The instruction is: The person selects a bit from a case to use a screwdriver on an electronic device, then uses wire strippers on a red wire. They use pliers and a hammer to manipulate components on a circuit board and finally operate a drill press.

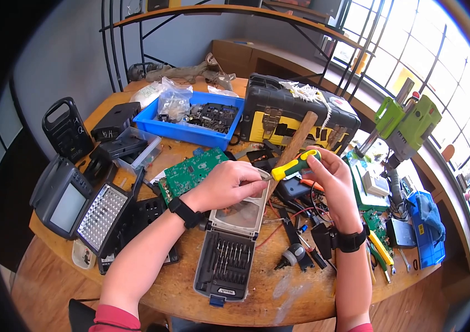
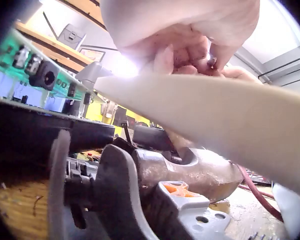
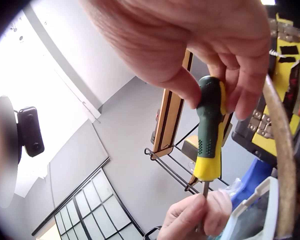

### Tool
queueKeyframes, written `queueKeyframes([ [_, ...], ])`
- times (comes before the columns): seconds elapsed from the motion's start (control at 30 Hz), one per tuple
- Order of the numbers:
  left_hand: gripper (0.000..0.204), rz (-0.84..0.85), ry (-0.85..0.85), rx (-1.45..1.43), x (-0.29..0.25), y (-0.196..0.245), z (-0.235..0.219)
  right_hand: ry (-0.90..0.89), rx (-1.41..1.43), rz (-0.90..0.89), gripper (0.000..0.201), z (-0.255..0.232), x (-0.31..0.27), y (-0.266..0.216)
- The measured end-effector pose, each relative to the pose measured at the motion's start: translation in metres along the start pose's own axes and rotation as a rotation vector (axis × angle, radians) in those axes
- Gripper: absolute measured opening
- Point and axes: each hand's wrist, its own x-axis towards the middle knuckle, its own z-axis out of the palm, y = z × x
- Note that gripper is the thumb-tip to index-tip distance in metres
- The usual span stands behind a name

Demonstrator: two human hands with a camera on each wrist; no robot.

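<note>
A screwdriver with a green and yellow handle point(image 1: 295, 165) is held over the open bit case. The thumb and fingers of my right hand point(image 1: 334, 182) pinch the butt end of its handle, seen close in the right wrist view. My left hand point(image 1: 230, 185) pinches the metal shaft point(image 3: 206, 189) between thumb and fingers; the shaft's tip is hidden by the fingers. Below lies the grey bit case point(image 1: 204, 271), its base filled with rows of small bits point(image 1: 230, 257). Its pale-rimmed clear lid point(image 1: 234, 226) tilts back under my left hand.
A wooden-handled hammer point(image 1: 301, 135) stands behind the lid. Around it are a green circuit board point(image 1: 193, 172), a blue bin point(image 1: 182, 133) of parts and a black-yellow toolbox point(image 1: 301, 105). An LED lamp point(image 1: 103, 216) is left; a green drill press point(image 1: 412, 127) stands right.
</note>
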Motion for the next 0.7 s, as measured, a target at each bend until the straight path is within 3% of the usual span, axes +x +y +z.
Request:
queueKeyframes([
  [0.3, 0.028, 0.039, 0.011, -0.012, 0.001, -0.001, -0.003, 0.041, -0.001, -0.052, 0.036, -0.004, 0.001, -0.001],
  [0.37, 0.029, 0.024, 0.009, -0.009, -0.005, -0.008, -0.006, 0.197, -0.240, -0.301, 0.037, -0.036, 0.013, 0.022],
  [0.43, 0.031, -0.034, -0.046, 0.120, -0.023, -0.021, -0.014, 0.528, -1.008, -0.455, 0.038, -0.149, 0.024, 0.003],
  [0.5, 0.033, -0.007, 0.062, 0.123, -0.014, -0.020, -0.019, 0.562, 0.184, -0.318, 0.040, -0.182, 0.009, -0.019],
  [0.57, 0.032, -0.039, 0.072, 0.051, -0.006, -0.015, -0.016, 0.529, 0.100, -0.378, 0.042, -0.172, -0.005, -0.031],
  [0.6, 0.031, -0.013, 0.052, 0.076, -0.005, -0.016, -0.013, 0.468, 0.209, -0.363, 0.044, -0.167, -0.005, -0.031],
  [0.7, 0.029, -0.021, 0.058, 0.065, -0.005, -0.012, -0.014, 0.434, 0.125, -0.311, 0.042, -0.110, -0.009, -0.050],
])
